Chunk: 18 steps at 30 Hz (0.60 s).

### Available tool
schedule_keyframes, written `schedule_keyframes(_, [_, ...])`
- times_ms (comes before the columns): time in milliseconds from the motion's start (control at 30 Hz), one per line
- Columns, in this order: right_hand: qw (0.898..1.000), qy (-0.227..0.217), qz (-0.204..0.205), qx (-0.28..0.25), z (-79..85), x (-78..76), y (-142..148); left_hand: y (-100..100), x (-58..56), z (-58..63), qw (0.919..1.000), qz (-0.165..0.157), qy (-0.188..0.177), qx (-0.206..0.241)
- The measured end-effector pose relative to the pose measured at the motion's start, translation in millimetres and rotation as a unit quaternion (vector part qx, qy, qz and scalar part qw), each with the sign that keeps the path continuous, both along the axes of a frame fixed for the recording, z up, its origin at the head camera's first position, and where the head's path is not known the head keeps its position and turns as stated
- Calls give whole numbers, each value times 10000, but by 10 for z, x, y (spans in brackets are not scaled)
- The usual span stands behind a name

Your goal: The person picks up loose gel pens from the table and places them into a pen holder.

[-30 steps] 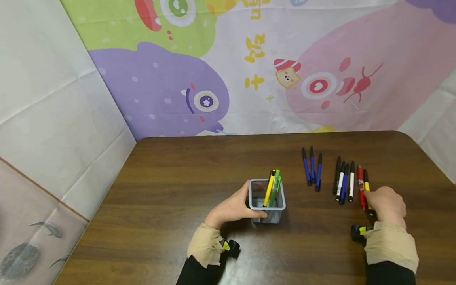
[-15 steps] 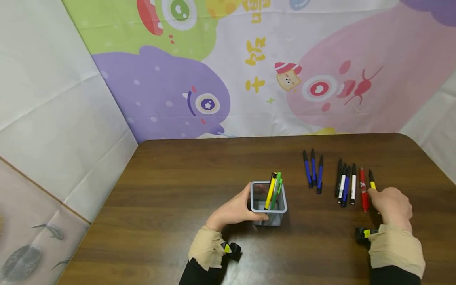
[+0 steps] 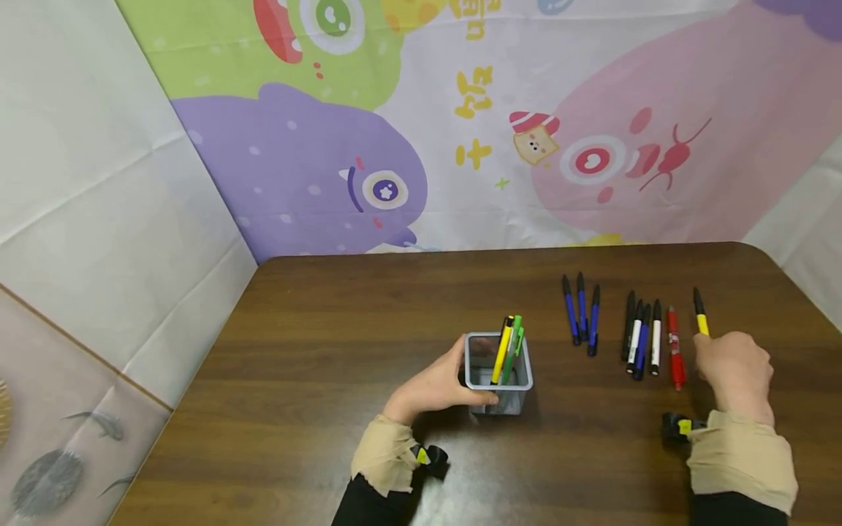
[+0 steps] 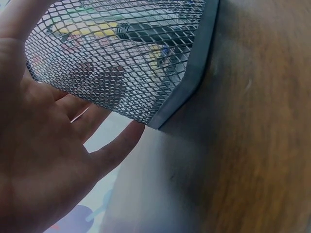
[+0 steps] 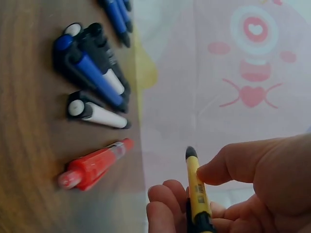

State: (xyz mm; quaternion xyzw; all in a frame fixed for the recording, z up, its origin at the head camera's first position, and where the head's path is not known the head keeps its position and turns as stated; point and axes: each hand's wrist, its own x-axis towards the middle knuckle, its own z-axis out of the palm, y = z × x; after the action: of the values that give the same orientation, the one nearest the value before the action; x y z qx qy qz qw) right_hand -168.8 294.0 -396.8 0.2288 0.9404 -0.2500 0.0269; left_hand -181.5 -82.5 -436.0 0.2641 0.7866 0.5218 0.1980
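Note:
My left hand (image 3: 430, 381) holds a grey mesh pen holder (image 3: 510, 402) at its left side, thumb across the front and the other fingers behind. The left wrist view shows the mesh wall (image 4: 97, 73) close up beside the palm. A yellow pen (image 3: 500, 356) and a green pen (image 3: 516, 343) lean inside the holder. At the right, my right hand (image 3: 733, 369) pinches another yellow pen (image 5: 198, 189) with black ends, between thumb and fingers. Its black tip points toward the back of the table. Just left of that hand lies a red pen (image 3: 676, 351).
Several black, white and blue pens (image 3: 642, 340) lie in a cluster left of the red pen. Three blue pens (image 3: 582, 310) lie farther back. Behind the brown wooden table (image 3: 296, 365) hangs a cartoon-print cloth (image 3: 473, 204).
My right hand has moved to the right with the yellow pen, away from the red pen. The left hand and the pen holder stay in place.

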Motion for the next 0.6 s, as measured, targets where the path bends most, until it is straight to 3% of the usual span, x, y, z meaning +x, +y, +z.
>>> schedule_keyframes(233, [9990, 453, 14, -46, 86, 33, -28, 2, -17, 9, 10000, 9, 6, -38])
schedule_keyframes(600, [9981, 535, 24, -297, 208, 83, -88, 6, -10, 19, 10000, 21, 22, -31])
